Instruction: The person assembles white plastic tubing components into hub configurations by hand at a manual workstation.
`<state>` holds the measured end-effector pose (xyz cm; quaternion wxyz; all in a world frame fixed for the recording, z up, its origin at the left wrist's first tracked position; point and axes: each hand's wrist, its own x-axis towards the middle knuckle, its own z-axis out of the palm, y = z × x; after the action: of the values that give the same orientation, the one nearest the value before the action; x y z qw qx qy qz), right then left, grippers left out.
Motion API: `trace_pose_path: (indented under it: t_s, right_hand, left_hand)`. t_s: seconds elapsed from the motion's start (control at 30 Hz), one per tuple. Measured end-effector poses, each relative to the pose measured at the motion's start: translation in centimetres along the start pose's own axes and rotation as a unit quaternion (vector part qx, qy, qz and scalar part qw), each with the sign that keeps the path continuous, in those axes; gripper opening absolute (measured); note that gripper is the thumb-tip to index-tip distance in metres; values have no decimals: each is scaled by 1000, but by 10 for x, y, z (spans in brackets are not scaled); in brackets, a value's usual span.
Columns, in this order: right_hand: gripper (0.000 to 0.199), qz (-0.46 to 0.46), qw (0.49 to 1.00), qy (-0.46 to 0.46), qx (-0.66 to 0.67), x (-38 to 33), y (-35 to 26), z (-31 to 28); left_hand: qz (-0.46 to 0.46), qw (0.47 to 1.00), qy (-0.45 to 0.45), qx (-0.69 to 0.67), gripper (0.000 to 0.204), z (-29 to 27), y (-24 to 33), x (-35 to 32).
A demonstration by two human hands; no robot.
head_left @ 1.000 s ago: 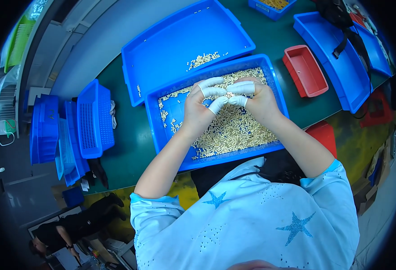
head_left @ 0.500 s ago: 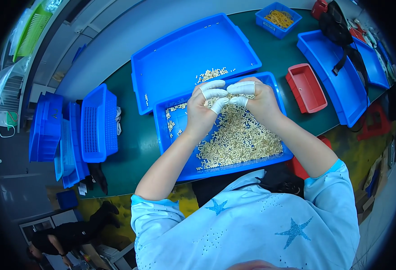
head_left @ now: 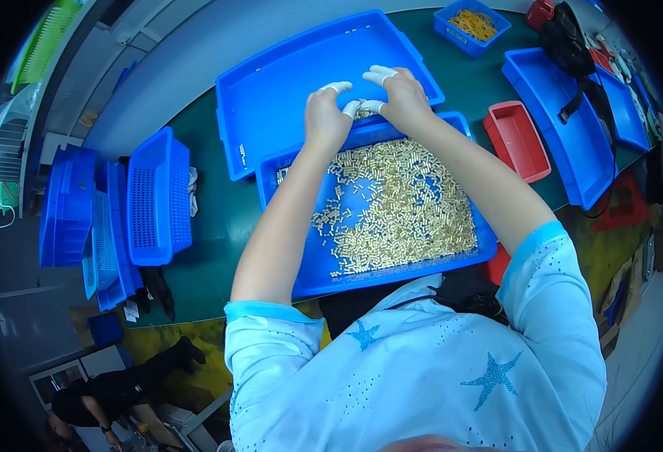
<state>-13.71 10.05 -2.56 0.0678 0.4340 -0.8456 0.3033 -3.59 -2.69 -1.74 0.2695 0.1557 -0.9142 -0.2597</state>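
Observation:
My left hand (head_left: 327, 116) and my right hand (head_left: 404, 99) reach over the near edge of the far blue tray (head_left: 301, 75). White finger cots cover several fingertips. Both hands have their fingers apart, with the thumbs pointing toward each other. Between and behind the thumbs shows a small heap of brass-coloured pieces (head_left: 362, 114), partly hidden by the hands. Below my forearms, the near blue tray (head_left: 313, 280) holds a wide spread of small brass-coloured cylindrical pieces (head_left: 407, 218), thickest at its right side.
On the green table (head_left: 222, 248), a red bin (head_left: 518, 143) and a long blue tray (head_left: 554, 132) lie to the right. A blue box (head_left: 473, 47) of yellow rubber bands stands far right. Blue perforated baskets (head_left: 158, 200) stand left. Another person (head_left: 109, 399) bends down at lower left.
Both hands have moved forward from above the near tray to the far tray. Their fingertips, close together before, are now spread apart. More pieces in the near tray are visible.

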Motion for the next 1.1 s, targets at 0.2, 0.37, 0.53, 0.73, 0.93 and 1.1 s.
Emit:
trace_pose_path:
  t_s: [0.2, 0.37, 0.53, 0.73, 0.93, 1.1]
  right_hand:
    - [60, 14, 974, -207, 87, -84, -17, -72]
    - [95, 67, 938, -337, -47, -119, -25, -71]
    - [76, 68, 944, -322, -28, -124, -18, -40]
    - [22, 60, 976, -206, 32, -130, -18, -32]
    - [23, 76, 978, -186, 58, -130, -17, -30]
    - [22, 129, 968, -202, 71, -127, -24, -33]
  left_hand:
    - [32, 975, -217, -29, 57, -45, 36, -77]
    - [-25, 950, -299, 86, 94, -24, 45, -99]
    - [14, 952, -305, 23, 78, -3, 43, -95]
    - [-62, 960, -272, 7, 31, -2, 58, -106]
    - [-117, 963, -242, -30, 30, -2, 59, -112]
    - [-178, 950, -231, -109, 25, 6, 48, -118]
